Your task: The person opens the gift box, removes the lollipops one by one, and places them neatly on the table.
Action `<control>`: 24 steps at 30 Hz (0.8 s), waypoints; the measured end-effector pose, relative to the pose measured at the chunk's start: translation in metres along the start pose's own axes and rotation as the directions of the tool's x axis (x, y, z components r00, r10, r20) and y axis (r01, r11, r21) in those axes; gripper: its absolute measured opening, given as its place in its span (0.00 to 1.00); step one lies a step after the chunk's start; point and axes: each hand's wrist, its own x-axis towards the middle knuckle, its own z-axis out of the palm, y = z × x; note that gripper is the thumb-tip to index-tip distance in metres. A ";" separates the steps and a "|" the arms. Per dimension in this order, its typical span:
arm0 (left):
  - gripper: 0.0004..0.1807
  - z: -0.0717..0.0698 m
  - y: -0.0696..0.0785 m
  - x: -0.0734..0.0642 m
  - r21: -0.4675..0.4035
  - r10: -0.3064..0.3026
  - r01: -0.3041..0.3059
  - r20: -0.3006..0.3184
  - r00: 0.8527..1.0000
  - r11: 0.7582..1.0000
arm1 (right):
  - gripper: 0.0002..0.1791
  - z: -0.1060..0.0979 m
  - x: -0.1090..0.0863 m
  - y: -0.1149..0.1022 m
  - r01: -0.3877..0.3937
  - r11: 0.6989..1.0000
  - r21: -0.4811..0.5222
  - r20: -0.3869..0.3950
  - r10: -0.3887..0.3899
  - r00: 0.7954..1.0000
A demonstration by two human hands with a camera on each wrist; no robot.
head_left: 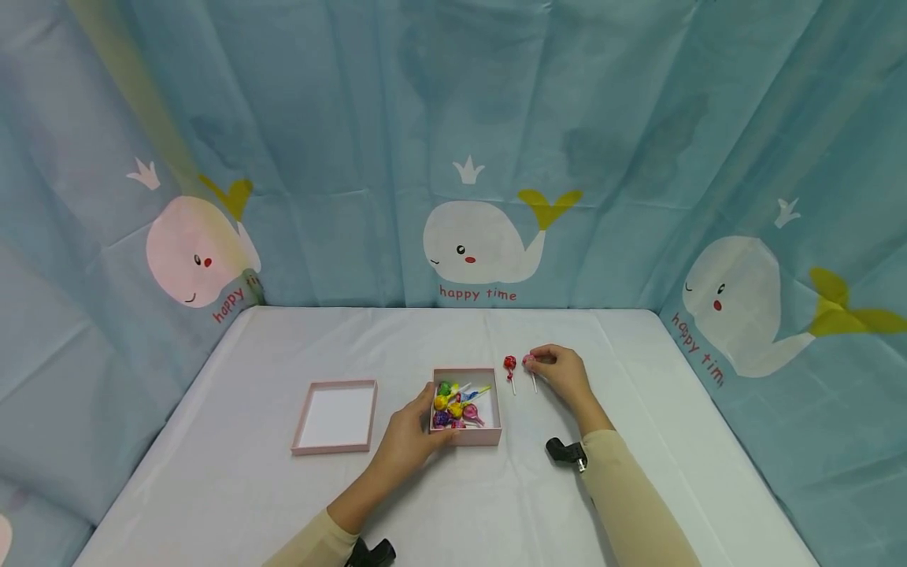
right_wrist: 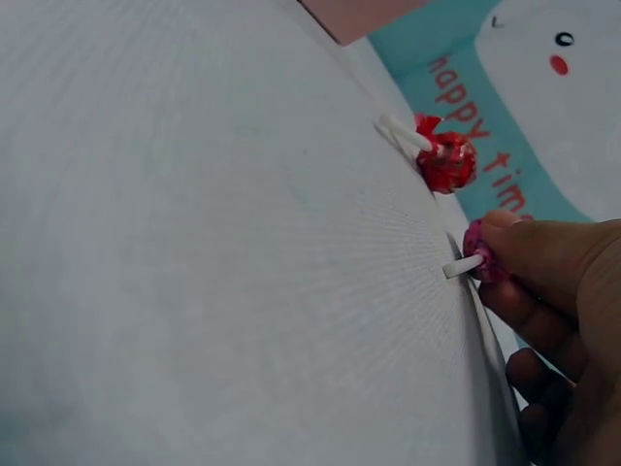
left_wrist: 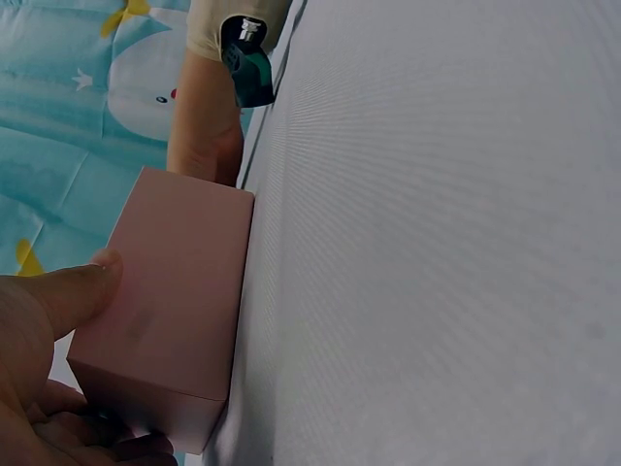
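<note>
Pink lollipop [right_wrist: 490, 268] pinched by its head in the right hand [head_left: 560, 372], right of the box [head_left: 476, 438], just beside the red lollipop [head_left: 510, 362]; likely for more grip than on its thin stick [right_wrist: 463, 266]. Hands well apart, with left hand [head_left: 409, 430] clamped on the box's left side, presumably for steadiness. Open side up, seemingly to contain the sweets [head_left: 457, 406]. Lid [head_left: 338, 417] at left, probably to free room.

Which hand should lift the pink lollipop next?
Probably the right hand: it pinches the pink lollipop by its head, while the left hand grips the box, farther left.
</note>
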 end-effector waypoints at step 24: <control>0.52 0.000 0.000 0.000 0.014 -0.019 0.019 -0.001 1.000 1.000 | 0.20 -0.003 0.001 0.000 0.043 0.998 -0.054 0.008 -0.042 0.999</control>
